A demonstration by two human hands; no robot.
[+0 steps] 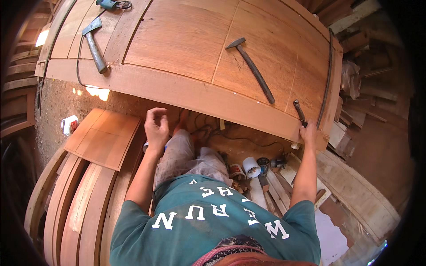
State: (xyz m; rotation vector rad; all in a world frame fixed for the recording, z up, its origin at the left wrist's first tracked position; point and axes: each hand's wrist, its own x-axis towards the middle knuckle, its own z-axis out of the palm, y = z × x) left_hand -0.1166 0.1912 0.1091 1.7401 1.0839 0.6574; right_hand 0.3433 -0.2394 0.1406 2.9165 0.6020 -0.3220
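My right hand (309, 133) is closed round a dark slim rod-like tool (300, 111) at the near right corner of a large wooden panel (177, 44). The tool's upper part sticks out past my fingers; the gripped part is hidden. My left hand (157, 128) hangs in the air off the panel's near edge, its fingers loosely bent and apart, with nothing seen in it. On the panel lies a hammer (254, 71) with a dark handle, left of my right hand. Farther left rests a hatchet (94, 46), its head pointing away from me.
A blue power tool (113, 4) sits at the far left of the panel. Curved planks (84, 208) and a small board (104, 137) are stacked at my left. Below the panel are a white cup (251, 167), cans and cables. Wood scraps (355, 115) lie at the right.
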